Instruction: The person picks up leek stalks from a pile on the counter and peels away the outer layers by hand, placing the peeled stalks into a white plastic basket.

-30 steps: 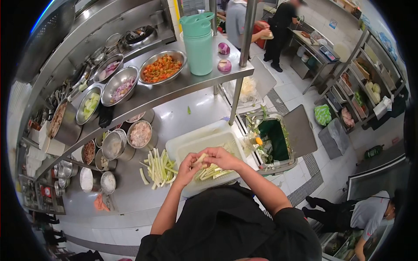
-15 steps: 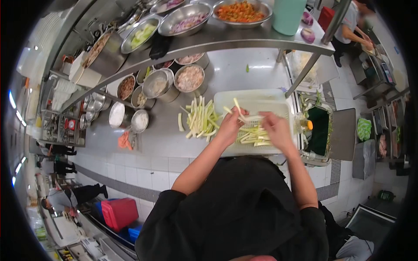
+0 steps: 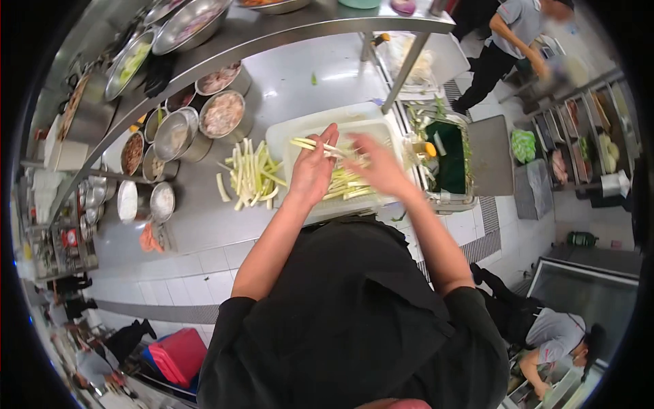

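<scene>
My left hand holds a few pale green stalks above the left part of a white tray. Close beside it on the right is my right hand, smeared by motion, so its fingers and anything in them are unclear. Under my hands, more cut stalks lie in the tray's perforated basket. A loose pile of longer stalks rests on the steel table just left of the tray.
Steel pots of meat and bowls of white powder stand at the left. A steel shelf crosses above. A green-lined bin is right of the tray. Co-workers are at upper right and lower right.
The view has turned right, so the table and tray appear further left. My right hand has shifted closer to my left hand, and the lower-right co-worker shows more fully.
</scene>
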{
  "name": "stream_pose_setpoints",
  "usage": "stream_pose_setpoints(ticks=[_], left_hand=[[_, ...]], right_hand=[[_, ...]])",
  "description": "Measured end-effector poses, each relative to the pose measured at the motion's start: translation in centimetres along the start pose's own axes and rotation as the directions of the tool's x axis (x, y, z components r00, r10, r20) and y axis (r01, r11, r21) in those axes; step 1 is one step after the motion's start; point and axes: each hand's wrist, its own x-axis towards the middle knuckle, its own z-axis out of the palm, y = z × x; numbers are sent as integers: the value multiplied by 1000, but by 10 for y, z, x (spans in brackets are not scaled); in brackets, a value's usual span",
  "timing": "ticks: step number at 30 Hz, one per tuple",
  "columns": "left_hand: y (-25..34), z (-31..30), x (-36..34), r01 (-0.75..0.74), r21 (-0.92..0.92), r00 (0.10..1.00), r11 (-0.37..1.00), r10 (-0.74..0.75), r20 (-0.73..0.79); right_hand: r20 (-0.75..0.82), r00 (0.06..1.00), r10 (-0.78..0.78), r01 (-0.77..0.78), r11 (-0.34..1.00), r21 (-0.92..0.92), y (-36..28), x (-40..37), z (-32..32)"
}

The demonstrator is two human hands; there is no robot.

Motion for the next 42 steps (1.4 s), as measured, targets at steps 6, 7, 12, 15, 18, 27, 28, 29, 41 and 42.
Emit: stream_pose_setpoints(ticks=[6, 7, 12, 15, 18, 27, 28, 29, 41, 42], left_hand=[[7, -6, -11, 55, 10, 998, 998, -55, -30], [8, -6, -13, 69, 57, 997, 996, -66, -40], [20, -12, -18, -114, 9, 982, 993, 114, -152], [61, -56, -25, -120, 746, 838, 655, 470, -278], [92, -90, -36, 251, 967, 793, 50, 562, -235], [52, -132, -52, 184, 830, 888, -526, 451, 90], [52, -110, -48, 33, 945, 902, -326, 416, 112], [49, -95, -45, -40, 939, 914, -343, 367, 173], [10, -23, -4, 24, 853, 997, 521, -73, 16], [28, -7, -8, 164, 735, 975, 658, -221, -19]], right_hand=[[-138, 966, -219, 207, 974, -93, -10, 5, 55], [-108, 947, -303, 269, 930, -251, -2, 6, 56], [-236, 911, -338, 295, 934, -201, 16, 10, 55], [-266, 936, -230, 115, 915, -386, 51, 12, 16], [-149, 988, 52, -148, 633, -760, 65, 7, -1], [250, 968, -33, 186, 765, -616, 108, 3, 116], [245, 967, -73, 207, 785, -583, 111, 4, 112], [239, 965, -111, 229, 803, -550, 113, 3, 108], [110, 970, 219, -241, 782, 574, 36, 25, 26], [104, 969, 226, -244, 789, 563, 29, 33, 25]])
